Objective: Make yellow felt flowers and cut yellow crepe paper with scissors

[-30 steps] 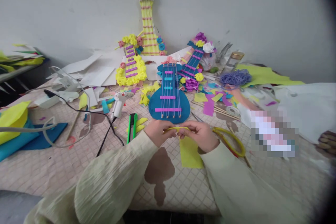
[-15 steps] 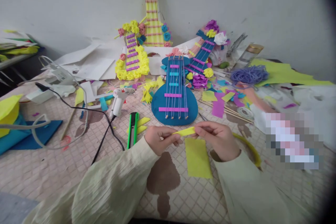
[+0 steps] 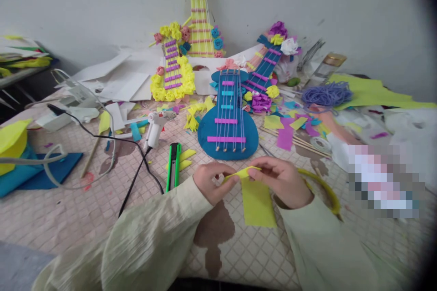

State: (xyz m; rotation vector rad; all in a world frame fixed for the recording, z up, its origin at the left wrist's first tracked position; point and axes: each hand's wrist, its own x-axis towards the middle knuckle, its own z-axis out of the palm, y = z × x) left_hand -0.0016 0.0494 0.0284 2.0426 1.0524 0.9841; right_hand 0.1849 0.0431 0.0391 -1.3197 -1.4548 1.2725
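Between both hands stretches a small folded strip of yellow crepe paper (image 3: 243, 173). My left hand (image 3: 212, 182) pinches its left end, and my right hand (image 3: 280, 181) pinches the other end. Just under the strip, a flat yellow-green paper rectangle (image 3: 258, 205) lies on the table. Beyond my hands is a blue paper guitar (image 3: 228, 132) with purple and light blue bars and thin strings. Left of my left hand lies a green utility knife (image 3: 174, 168), beside a few yellow paper pieces (image 3: 185, 159).
A white glue gun (image 3: 155, 128) with a black cord stands at left. Decorated paper guitars, one of them yellow (image 3: 198, 13), lean at the back. Purple string (image 3: 327, 94) lies at right, near wooden sticks (image 3: 307, 144). Another person's arm (image 3: 336, 127) lies there too.
Both hands have drawn closer together, and the strip between them looks shorter and more bent. The view has shifted slightly; the things on the table stay in place.
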